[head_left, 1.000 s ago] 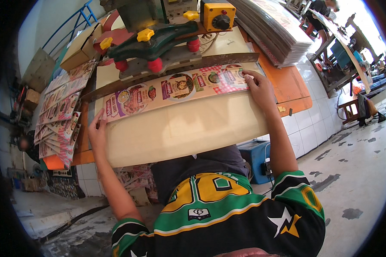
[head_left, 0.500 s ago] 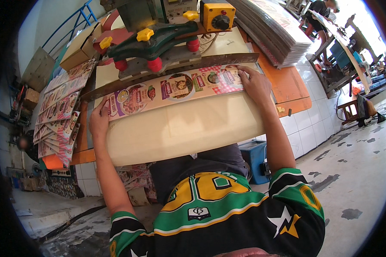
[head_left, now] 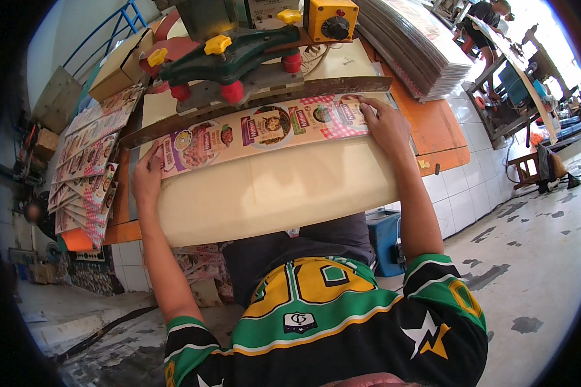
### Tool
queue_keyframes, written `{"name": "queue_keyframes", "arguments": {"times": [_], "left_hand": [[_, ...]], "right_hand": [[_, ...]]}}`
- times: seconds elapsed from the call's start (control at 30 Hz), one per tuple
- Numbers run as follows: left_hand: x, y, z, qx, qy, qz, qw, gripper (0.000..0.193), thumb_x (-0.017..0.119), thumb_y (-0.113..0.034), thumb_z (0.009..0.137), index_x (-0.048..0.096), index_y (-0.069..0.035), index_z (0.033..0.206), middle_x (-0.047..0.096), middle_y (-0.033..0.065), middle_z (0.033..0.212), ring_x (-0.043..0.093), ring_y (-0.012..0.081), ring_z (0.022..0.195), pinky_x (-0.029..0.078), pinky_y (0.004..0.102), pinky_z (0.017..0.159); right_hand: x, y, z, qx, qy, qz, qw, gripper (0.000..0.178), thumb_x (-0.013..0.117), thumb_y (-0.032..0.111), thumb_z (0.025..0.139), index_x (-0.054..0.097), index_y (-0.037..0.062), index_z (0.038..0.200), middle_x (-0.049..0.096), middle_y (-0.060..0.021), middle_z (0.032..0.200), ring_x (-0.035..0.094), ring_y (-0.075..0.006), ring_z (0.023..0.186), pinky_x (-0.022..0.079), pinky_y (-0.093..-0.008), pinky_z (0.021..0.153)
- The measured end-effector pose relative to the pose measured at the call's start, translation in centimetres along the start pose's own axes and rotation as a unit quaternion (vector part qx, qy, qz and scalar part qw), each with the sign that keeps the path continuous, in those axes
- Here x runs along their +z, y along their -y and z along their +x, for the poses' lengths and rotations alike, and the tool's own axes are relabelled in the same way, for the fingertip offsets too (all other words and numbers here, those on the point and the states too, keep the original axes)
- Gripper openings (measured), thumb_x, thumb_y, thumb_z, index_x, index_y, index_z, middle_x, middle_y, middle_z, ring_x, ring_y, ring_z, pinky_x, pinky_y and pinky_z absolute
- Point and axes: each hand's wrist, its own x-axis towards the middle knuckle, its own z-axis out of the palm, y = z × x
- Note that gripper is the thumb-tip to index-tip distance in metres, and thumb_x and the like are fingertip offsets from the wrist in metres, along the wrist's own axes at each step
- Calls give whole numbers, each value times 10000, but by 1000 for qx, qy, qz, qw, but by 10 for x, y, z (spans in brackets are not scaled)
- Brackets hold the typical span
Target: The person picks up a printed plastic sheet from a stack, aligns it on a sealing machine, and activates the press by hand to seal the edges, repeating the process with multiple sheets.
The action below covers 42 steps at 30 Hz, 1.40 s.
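A long printed sheet [head_left: 245, 133] with food pictures and a pink checked right end lies along a dark metal bar under a green press machine [head_left: 239, 55]. At its left end my left hand [head_left: 148, 177] is closed on the edge, fingers bent. Its right end is gripped by my right hand [head_left: 385, 122], with the fingertips on the printed face. Between my forearms a wide cream sheet [head_left: 277, 190] curves down over the table's front edge toward my lap. Whether the cream sheet and the printed sheet are one piece, I cannot tell.
Fanned printed sheets [head_left: 87, 161] are piled at the left, near a cardboard box [head_left: 119, 64]. A tall stack of flat sheets [head_left: 419, 51] stands at the back right on the orange table [head_left: 442, 129]. A yellow control box [head_left: 331, 20] sits by the press. Another person works far right.
The printed sheet and both hands hold nearly the same place against the bar. The whole view has shifted slightly, and the cream sheet's lower edge sits a little higher.
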Motion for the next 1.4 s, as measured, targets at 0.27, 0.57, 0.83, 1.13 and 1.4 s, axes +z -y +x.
{"name": "queue_keyframes", "arguments": {"times": [0.27,0.57,0.83,1.13,1.4], "left_hand": [[-4,-7,0,-30,16,3,999,404,536,-330,1003,660,-276,1383,735,204,1131,704,353,1059,507,393,925],[1,6,1,15,-1,-14,1000,405,544,-301,992,664,-279,1378,729,196,1165,699,364,1069,506,389,938],[1,4,-6,15,-33,-16,999,390,591,-336,996,672,-280,1374,721,181,1224,695,335,1102,506,376,947],[3,9,-4,43,-40,-90,994,385,611,-257,1022,669,-100,1369,725,157,1264,678,228,1169,486,324,994],[-4,4,-13,41,-30,-123,991,371,621,-206,1013,675,-75,1357,701,199,1291,666,254,1189,480,340,1014]], "right_hand": [[-2,1,0,2,14,6,1000,336,557,460,1001,762,276,1192,764,-148,996,719,-360,926,531,-471,817],[1,2,-2,-14,-10,5,1000,344,554,473,1002,760,284,1202,764,-143,987,722,-339,928,528,-459,814],[-2,1,-4,-10,-8,121,993,329,630,417,987,731,284,1270,658,-91,722,641,-235,692,473,-395,683],[5,-15,3,21,25,316,948,464,674,222,979,603,175,1435,470,15,644,455,-83,595,372,-284,577],[5,-28,-2,14,63,458,887,558,679,184,997,478,60,1502,462,65,665,400,-43,590,311,-255,537]]}}
